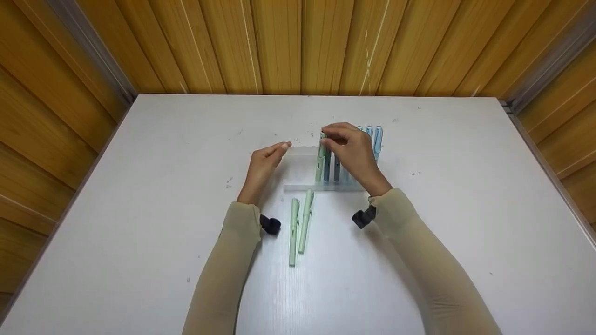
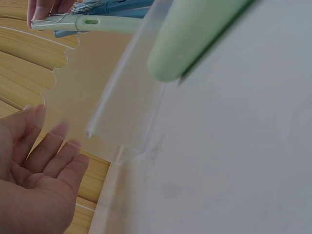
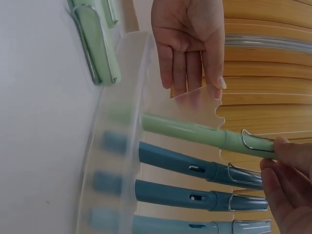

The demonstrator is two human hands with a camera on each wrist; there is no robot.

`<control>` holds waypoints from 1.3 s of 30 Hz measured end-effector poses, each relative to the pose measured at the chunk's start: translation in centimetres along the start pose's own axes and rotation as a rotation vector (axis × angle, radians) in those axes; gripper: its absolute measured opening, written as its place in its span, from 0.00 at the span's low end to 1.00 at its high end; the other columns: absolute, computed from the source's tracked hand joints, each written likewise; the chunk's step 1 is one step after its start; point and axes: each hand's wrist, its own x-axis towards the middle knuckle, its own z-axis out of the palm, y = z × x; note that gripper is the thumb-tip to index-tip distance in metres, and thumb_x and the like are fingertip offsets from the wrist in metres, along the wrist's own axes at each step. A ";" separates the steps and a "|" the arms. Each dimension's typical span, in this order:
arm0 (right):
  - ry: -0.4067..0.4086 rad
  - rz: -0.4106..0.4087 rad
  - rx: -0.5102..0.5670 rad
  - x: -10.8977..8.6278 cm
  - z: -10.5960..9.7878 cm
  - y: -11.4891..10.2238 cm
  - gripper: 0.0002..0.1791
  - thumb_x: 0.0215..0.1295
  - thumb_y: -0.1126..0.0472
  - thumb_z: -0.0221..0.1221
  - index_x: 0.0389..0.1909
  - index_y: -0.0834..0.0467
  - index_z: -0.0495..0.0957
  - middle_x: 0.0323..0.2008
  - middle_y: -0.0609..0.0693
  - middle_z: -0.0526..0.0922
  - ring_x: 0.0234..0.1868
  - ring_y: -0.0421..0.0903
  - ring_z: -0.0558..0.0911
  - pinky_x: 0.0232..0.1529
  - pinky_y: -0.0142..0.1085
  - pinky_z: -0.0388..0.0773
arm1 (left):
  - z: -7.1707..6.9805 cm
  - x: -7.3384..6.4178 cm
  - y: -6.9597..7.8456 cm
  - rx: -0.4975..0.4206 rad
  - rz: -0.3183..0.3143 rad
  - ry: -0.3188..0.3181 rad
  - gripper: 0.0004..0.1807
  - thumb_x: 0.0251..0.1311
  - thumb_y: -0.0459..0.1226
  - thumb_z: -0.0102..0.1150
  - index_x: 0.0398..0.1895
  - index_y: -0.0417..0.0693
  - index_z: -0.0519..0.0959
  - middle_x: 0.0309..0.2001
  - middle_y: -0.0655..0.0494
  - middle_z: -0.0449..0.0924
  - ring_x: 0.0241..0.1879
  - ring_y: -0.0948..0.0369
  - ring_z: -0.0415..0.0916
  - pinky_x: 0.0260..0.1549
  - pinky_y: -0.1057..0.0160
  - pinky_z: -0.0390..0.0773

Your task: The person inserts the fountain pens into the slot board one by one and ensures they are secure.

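A clear frosted pen stand (image 1: 298, 188) with a scalloped back panel stands mid-table. My left hand (image 1: 264, 168) pinches the left upper edge of that panel, its fingertips showing blurred through the plastic. With thumb and fingers, my right hand (image 1: 352, 148) holds the clip end of a light green pen (image 3: 185, 130), whose other end sits in the stand's lower trough. Beside it lean two dark teal pens (image 3: 173, 158), followed by a light blue pen (image 3: 178, 225). In the head view, my right hand covers part of the row.
Two more light green pens (image 1: 293, 235) lie on the white table (image 1: 139, 223) in front of the stand, between my forearms. Several light blue pens (image 1: 378, 138) stand at the row's right end. Slatted wood-look walls (image 1: 279, 46) border the table.
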 end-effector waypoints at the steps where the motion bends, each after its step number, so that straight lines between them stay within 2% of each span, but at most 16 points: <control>1: 0.002 -0.020 -0.015 0.1 0.0 0.0 0.14 0.63 0.63 0.63 0.49 0.60 0.82 0.48 0.51 0.83 0.45 0.43 0.83 0.47 0.31 0.81 | 0.0 0.0 0.0 0.002 -0.001 0.001 0.20 0.65 0.51 0.56 0.54 0.52 0.81 0.59 0.59 0.79 0.63 0.61 0.71 0.63 0.60 0.70; 5: -0.002 -0.086 -0.056 0.2 0.1 0.2 0.14 0.62 0.64 0.63 0.48 0.62 0.82 0.47 0.53 0.83 0.44 0.44 0.83 0.46 0.33 0.82 | 0.0 0.0 0.0 -0.014 0.010 -0.015 0.20 0.65 0.51 0.56 0.55 0.51 0.81 0.59 0.58 0.78 0.64 0.60 0.70 0.64 0.60 0.70; 15: -0.028 -0.125 -0.092 0.3 -0.1 0.3 0.14 0.62 0.64 0.63 0.48 0.62 0.82 0.47 0.54 0.82 0.43 0.46 0.82 0.47 0.37 0.82 | 0.0 0.1 -0.1 -0.025 0.033 -0.020 0.20 0.66 0.49 0.56 0.54 0.50 0.81 0.59 0.57 0.78 0.64 0.60 0.71 0.64 0.60 0.69; 27: -0.065 -0.230 -0.201 0.5 -0.3 0.5 0.16 0.63 0.63 0.62 0.51 0.61 0.81 0.52 0.54 0.81 0.56 0.49 0.79 0.59 0.37 0.76 | 0.0 0.1 -0.1 -0.020 0.037 -0.012 0.19 0.66 0.49 0.57 0.54 0.50 0.81 0.58 0.57 0.79 0.63 0.61 0.71 0.64 0.60 0.69; 39: -0.067 -0.266 -0.234 1.0 -0.3 1.0 0.15 0.64 0.63 0.62 0.50 0.63 0.81 0.50 0.55 0.82 0.55 0.50 0.78 0.58 0.39 0.77 | 0.0 -0.1 0.1 -0.009 0.014 -0.016 0.20 0.65 0.51 0.56 0.54 0.53 0.81 0.59 0.59 0.78 0.64 0.61 0.69 0.65 0.59 0.69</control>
